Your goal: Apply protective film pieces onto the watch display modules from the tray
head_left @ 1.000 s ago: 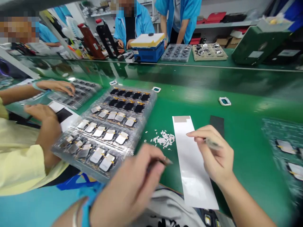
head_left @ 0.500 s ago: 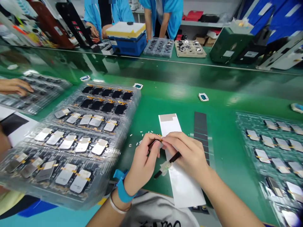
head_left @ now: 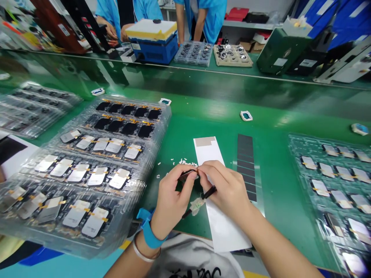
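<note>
In the head view, my left hand (head_left: 172,193) is closed on a small flat screen module (head_left: 187,175) with a dark edge, held between thumb and fingers. My right hand (head_left: 228,189) meets it at the module's right end, its fingertips pinched there; what lies between them is too small to tell. Tucked in the right hand is a slim black stick-like tool (head_left: 210,192), clear tape wrapped about its middle. Beneath the hands lies a long white backing strip (head_left: 224,227). Beside it is a sheet of black adhesive pieces (head_left: 245,166). Tiny white scraps (head_left: 183,161) are scattered behind the left hand.
A clear tray stack (head_left: 165,119) with rows of screen modules stands at left, another clear tray (head_left: 300,189) at right. Small white-framed pieces (head_left: 246,116) dot the green bench. Across the ledge, two people in blue work near a blue box (head_left: 156,48).
The module has turned in my fingers, showing its dark edge instead of its pale face. Both hands stay close together. The co-worker's hand at far left has left the tray there.
</note>
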### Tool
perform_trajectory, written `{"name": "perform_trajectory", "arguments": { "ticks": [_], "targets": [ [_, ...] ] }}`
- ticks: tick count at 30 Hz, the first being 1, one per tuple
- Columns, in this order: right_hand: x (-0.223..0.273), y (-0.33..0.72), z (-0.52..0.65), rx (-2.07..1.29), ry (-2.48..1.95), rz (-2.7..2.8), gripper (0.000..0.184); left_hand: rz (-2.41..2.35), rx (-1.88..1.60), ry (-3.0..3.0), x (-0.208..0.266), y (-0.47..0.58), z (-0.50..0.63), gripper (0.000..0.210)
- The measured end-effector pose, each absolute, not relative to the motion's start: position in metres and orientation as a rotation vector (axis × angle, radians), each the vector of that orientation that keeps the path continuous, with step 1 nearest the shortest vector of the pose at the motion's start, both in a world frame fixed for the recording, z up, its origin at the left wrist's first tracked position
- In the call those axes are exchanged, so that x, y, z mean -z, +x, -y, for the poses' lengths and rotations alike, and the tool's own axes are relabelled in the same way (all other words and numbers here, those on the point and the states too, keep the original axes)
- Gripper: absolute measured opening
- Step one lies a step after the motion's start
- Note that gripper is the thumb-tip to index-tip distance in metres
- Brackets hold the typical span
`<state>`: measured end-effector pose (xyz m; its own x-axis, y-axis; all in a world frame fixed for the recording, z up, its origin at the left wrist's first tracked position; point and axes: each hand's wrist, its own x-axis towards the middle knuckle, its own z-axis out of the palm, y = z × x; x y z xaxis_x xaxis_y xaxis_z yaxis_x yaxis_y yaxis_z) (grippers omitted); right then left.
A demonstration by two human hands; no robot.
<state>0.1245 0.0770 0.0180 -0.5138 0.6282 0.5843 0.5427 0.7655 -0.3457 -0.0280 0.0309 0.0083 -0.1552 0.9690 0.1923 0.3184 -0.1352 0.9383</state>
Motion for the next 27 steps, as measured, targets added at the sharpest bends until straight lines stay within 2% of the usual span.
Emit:
{"name": "perform_trajectory", "arguments": {
  "ticks": [6,11,17,21,27],
  "targets": [
    [-0.022,0.123,-0.087,-0.721,-1.026,2.035,0.012,-1.451,-1.479,1.213,-0.008,-0.027,-0.03,0.014],
    [-0.016,0.119,-0.094,-0.914,-1.067,2.013,0.013,-1.408,-1.721,0.941,-0.009,-0.028,-0.029,0.014],
    [-0.017,0.117,-0.099,-1.147,-1.056,1.868,0.01,-1.292,-1.666,0.85,-0.012,-0.026,-0.028,0.013],
    [-0.022,0.118,-0.1,-1.318,-1.043,1.732,0.005,-1.213,-1.502,0.951,-0.011,-0.025,-0.024,0.016],
    [-0.032,0.121,-0.098,-1.703,-0.902,1.627,0.032,-1.066,-1.348,1.11,-0.006,-0.025,-0.02,0.014]
  ]
}}
